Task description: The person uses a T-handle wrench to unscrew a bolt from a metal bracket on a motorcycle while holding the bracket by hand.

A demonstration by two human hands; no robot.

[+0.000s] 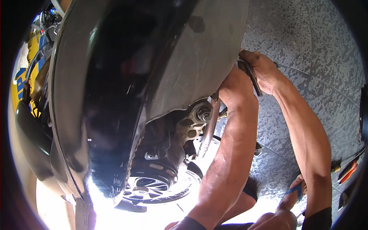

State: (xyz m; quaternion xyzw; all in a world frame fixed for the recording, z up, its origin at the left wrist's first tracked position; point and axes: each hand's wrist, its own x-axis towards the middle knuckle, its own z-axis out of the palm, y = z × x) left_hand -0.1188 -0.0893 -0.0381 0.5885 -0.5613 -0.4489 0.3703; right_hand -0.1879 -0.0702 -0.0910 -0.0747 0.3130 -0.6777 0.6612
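A large glossy dark body panel (115,76) of a motorcycle or scooter fills the left and middle of the view, with a dull grey section (191,65) on its right. My left hand (234,76) reaches up to that section's right edge; its fingers are hidden behind the panel and the wrist. Just beyond it, my right hand (264,69) is closed, fingers bent around the upper end of a short dark bar (253,82) that slants down beside my left wrist. The bar's exact kind cannot be made out.
Below the panel sit a metal bracket (189,128), a tube (209,132) and a spoked wheel (143,189) in glare. Orange-handled pliers (349,172) lie on the mottled grey floor (291,42) at right. My foot with a blue strap (294,189) is near my right forearm.
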